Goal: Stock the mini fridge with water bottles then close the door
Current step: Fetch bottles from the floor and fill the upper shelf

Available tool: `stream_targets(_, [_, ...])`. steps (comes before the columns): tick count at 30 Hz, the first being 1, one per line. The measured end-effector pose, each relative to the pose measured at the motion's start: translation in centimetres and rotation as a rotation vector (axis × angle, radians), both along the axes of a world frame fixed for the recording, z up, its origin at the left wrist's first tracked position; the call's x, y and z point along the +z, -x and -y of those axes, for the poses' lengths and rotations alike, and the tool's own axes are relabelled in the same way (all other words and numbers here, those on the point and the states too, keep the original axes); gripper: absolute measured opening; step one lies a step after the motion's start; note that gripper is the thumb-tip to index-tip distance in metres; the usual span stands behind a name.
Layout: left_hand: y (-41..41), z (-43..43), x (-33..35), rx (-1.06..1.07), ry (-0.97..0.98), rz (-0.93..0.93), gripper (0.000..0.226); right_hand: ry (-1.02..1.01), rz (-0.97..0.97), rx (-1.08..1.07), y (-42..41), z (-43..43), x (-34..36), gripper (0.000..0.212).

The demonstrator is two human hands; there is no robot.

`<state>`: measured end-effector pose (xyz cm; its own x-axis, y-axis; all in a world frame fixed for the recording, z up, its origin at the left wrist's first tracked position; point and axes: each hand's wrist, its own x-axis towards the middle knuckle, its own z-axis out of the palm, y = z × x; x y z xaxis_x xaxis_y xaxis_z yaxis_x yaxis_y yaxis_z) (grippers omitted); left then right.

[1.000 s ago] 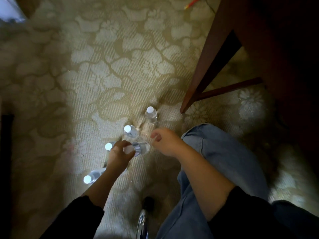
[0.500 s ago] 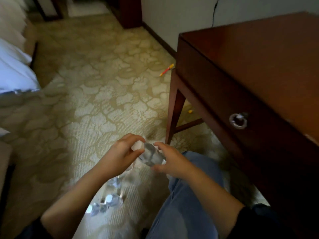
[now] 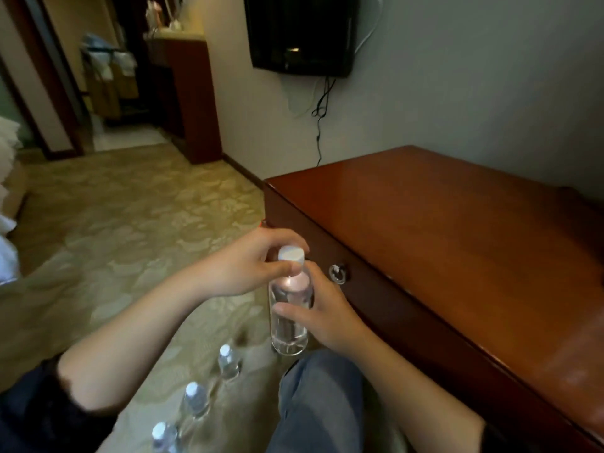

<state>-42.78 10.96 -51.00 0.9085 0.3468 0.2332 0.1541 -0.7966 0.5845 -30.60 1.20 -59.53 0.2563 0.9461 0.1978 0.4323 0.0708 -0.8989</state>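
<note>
Holding one water bottle (image 3: 289, 325) upright, off the floor, between both hands. Pinching its white cap (image 3: 291, 255) with left hand (image 3: 242, 266); wrapping its clear body with right hand (image 3: 327, 313). Below the hands, three more bottles (image 3: 195, 400) standing on carpet (image 3: 130, 230). Just right of the hands, table (image 3: 457, 240).

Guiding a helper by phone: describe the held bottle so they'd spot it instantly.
Find the wooden desk at right. Beside its ring pull, a clear bottle is held upright, left hand pinching the white cap, right hand gripping the body. Three other bottles stand on the carpet.
</note>
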Motion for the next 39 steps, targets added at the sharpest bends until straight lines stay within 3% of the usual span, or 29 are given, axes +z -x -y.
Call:
stream_targets(6, [-3.4,2.6,3.7,-0.074,0.165,0.160,0.027,-0.128,-0.186,-0.114,-2.9,4.3,5.1,0.050])
stream_targets(9, [-4.7,3.7,4.2,-0.105,0.178,0.145,0.029,-0.198,-0.240,-0.252,-4.6,6.2,7.8,0.044])
stream_targets(14, [-7.5,5.7,4.8,-0.227,0.345,0.024,0.034,-0.305,-0.282,-0.452,-7.9,9.3,12.2,0.053])
stream_targets(21, [-13.8,12.0,7.8,-0.450,0.442,0.142,0.055,-0.438,-0.315,-0.557,-12.2,15.7,17.6,0.033])
stream_targets(24, [-16.8,14.8,9.0,-0.492,0.431,0.258,0.054,-0.484,-0.349,-0.633,-13.7,18.2,19.3,0.035])
stream_targets(28, [-20.7,17.8,10.7,-0.529,0.362,0.325,0.054,-0.498,-0.339,-0.709,-15.3,22.2,21.7,0.015])
stream_targets(33, [-24.7,21.9,12.5,-0.520,0.268,0.459,0.062,-0.432,-0.254,-0.742,-17.5,26.5,22.2,0.008])
stream_targets(39, [-29.6,26.7,15.2,-0.525,0.131,0.548,0.057,-0.439,-0.268,-0.864,-21.6,30.1,24.1,0.034])
